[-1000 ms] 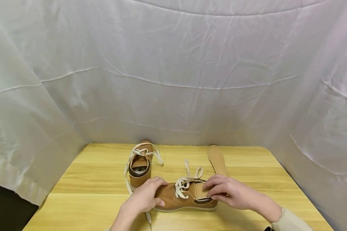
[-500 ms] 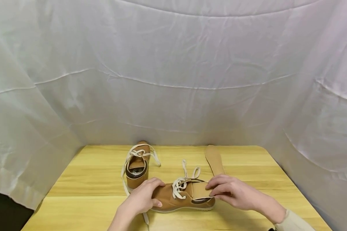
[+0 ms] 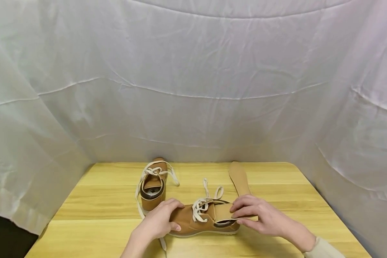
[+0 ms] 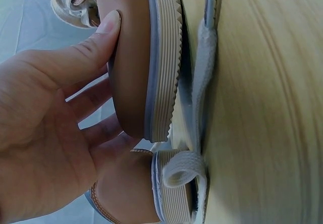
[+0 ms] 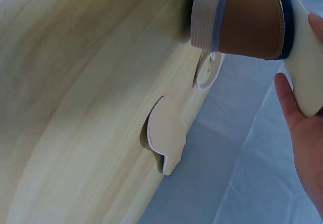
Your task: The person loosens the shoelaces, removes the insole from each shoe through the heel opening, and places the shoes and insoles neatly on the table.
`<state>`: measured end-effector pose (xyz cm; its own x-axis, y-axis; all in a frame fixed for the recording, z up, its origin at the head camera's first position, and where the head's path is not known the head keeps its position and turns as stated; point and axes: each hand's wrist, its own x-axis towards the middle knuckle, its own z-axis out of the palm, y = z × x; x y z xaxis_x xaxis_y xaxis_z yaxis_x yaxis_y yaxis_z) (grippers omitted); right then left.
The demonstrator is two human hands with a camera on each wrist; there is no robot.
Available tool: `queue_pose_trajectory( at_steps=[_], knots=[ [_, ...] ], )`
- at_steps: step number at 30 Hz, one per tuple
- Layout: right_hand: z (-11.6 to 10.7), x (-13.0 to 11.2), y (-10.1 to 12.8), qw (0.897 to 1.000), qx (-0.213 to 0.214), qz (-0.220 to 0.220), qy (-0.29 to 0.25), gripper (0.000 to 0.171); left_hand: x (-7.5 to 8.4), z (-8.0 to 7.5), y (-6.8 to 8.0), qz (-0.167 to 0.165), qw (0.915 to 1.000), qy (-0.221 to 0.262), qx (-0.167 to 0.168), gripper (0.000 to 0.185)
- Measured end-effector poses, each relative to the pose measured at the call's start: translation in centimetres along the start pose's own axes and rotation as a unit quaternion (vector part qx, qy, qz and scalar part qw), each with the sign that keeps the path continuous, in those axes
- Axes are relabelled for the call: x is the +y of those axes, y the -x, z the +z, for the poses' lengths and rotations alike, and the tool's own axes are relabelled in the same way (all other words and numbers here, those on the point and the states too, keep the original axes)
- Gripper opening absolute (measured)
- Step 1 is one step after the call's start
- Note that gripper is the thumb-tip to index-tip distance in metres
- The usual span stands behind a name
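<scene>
My left hand point(image 3: 159, 219) still grips the shoe point(image 3: 200, 220) toe, lower centre; right hand point(image 3: 261, 216) pinches the insole point(image 3: 224, 212), heel end now slid out a bit.

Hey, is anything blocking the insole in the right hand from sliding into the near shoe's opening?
Nothing visible blocks it. The right hand pinches the insole, whose front end sits at the opening of the near shoe. The laces bunch toward the toe, off the opening. The left hand grips the toe.
</scene>
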<state>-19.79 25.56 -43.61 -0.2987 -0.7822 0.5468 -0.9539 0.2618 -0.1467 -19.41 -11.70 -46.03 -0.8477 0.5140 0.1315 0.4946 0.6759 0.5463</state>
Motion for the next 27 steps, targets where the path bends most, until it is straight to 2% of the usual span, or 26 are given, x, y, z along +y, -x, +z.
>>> queue_pose_trajectory(
  at_steps=[6, 18, 22, 27],
  knots=[
    [0.0, 0.1, 0.0, 1.000, 0.005, 0.003, -0.002, 0.020, 0.0, 0.0, 0.0, 0.001, 1.0000, 0.000, 0.003, 0.055],
    [-1.1, 0.3, 0.9, 0.999, 0.032, -0.036, -0.009, 0.023, -0.1, 0.0, 0.0, 0.005, 1.0000, -0.003, 0.007, 0.055],
    [-1.5, 0.2, 1.4, 0.999, 0.037, -0.028, -0.007, 0.019, -0.1, 0.0, -0.1, 0.007, 0.9999, -0.005, 0.010, 0.055],
    [-2.0, -0.1, 2.0, 0.999, 0.038, -0.011, -0.004, 0.022, 0.1, 0.0, -0.1, 0.003, 1.0000, -0.001, 0.004, 0.055]
  ],
)
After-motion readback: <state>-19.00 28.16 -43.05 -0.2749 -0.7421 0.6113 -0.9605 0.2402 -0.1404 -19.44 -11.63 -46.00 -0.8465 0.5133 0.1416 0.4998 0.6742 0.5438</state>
